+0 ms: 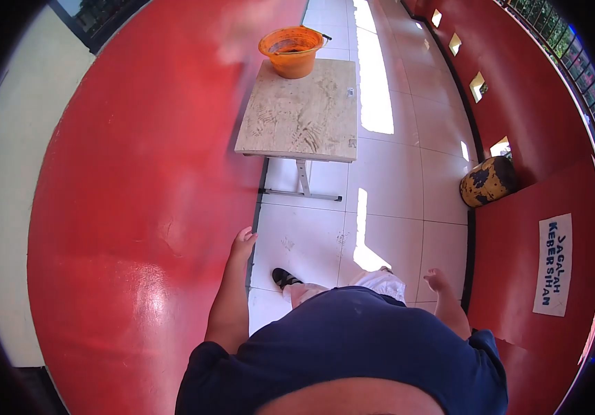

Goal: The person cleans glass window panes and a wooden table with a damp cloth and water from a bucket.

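The left hand (245, 237) hangs in front of the body, just beside the red wall (138, 187), its fingers loosely curled and nothing visible in its grasp. The right hand (436, 280) is lowered on the other side, fingers partly bent, likewise with nothing visible in it. Between the arms are the dark blue shirt (352, 332) and pale legwear (382, 282), with a black shoe (285, 278) showing below.

Ahead, well apart from both hands, a table (297, 117) stands on the white tiled floor (387, 238), close along the red wall. Its pale top is scuffed with dark smudges, and a metal leg (303, 178) shows underneath. An orange bucket (294, 68) sits upright at the table's far end, its inside stained dark.

Strips of sunlight lie on the tiles. Farther right, a worn yellow-and-black container (489, 181) rests by the red low wall (512, 242), which carries a paper sign (552, 265) reading "JAGALAH KEBERSIHAN". A railing (577, 62) runs above.
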Demonstrator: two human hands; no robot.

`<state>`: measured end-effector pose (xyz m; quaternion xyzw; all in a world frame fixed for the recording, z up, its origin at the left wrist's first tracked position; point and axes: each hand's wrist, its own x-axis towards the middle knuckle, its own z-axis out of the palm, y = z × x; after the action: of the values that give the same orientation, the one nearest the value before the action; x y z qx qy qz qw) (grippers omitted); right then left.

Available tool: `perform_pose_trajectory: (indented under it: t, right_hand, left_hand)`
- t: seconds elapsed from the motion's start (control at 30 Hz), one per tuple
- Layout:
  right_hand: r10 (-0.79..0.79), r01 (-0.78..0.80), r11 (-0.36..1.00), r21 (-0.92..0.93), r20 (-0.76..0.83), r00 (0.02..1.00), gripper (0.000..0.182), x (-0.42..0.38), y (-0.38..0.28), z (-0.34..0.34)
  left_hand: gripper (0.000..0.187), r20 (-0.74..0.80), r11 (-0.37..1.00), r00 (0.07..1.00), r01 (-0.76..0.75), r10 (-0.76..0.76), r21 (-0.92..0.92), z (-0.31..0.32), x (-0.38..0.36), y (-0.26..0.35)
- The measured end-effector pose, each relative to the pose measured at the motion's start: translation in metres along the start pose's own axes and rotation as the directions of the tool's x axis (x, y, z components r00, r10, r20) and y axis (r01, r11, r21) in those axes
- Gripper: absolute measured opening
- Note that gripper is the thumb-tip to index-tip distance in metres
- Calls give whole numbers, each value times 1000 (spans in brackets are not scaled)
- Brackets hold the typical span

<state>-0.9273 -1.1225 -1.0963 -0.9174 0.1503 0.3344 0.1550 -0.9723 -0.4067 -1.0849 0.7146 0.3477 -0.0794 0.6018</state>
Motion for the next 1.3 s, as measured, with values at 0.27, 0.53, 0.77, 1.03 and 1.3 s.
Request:
perform_pose_trajectory:
  t: [0.27,0.53,0.77,1.03,1.3]
  right_hand:
    - [-265,230,902,366,48,963,50,20,-30,-65]
    - [6,-80,922,380,192,981,56,64,90,-16]
    - [-122,-40,883,468,311,943,54,83,-24,-66]
    - [95,-64,992,-105,324,941,58,159,-87,-129]
    - [141,-266,921,286,392,909,61,237,-218,-168]
  left_hand:
    - [65,-3,855,899,414,-437,-311,127,-138,-31]
    - [62,216,707,752,424,-623,566,94,-163,-95]
    - [66,1,816,953,259,-303,517,147,-55,-41]
    - [69,124,829,917,278,-380,485,164,64,2]
    - [67,-42,794,899,406,-436,453,113,128,43]
